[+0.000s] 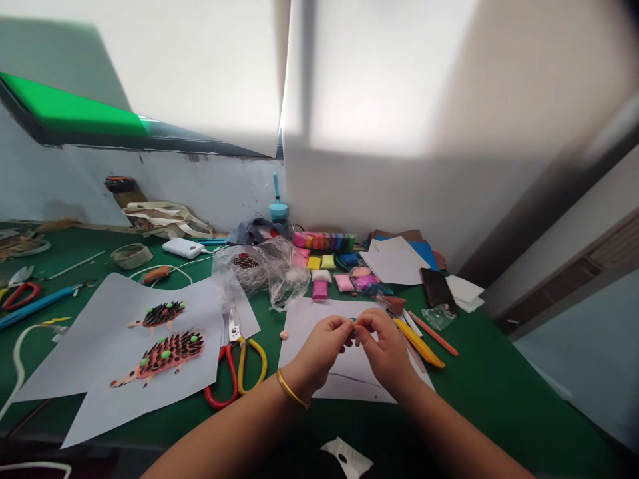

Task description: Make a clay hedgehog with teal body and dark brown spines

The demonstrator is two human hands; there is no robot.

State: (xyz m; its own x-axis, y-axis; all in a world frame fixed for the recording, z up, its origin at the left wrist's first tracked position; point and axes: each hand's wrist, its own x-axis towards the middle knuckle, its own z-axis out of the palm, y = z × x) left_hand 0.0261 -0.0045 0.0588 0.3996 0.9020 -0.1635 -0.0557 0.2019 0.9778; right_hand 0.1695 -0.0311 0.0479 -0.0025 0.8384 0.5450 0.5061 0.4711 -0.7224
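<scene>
My left hand and my right hand meet above a white sheet of paper, fingertips pinched together. Between them is a small blue piece of modelling clay, mostly hidden by the fingers. A little pale-pink clay ball lies by the sheet's left edge. Left of my hands, scissors with one red and one yellow handle rest partly on another paper. Two clay hedgehogs with dark spines and green dots, a larger one and a smaller one, are on that paper.
Behind my hands sit several coloured clay packets and a crumpled plastic bag. To the right are a yellow cutter, an orange stick and a dark wallet-like item. A white power bank with a cable lies back left.
</scene>
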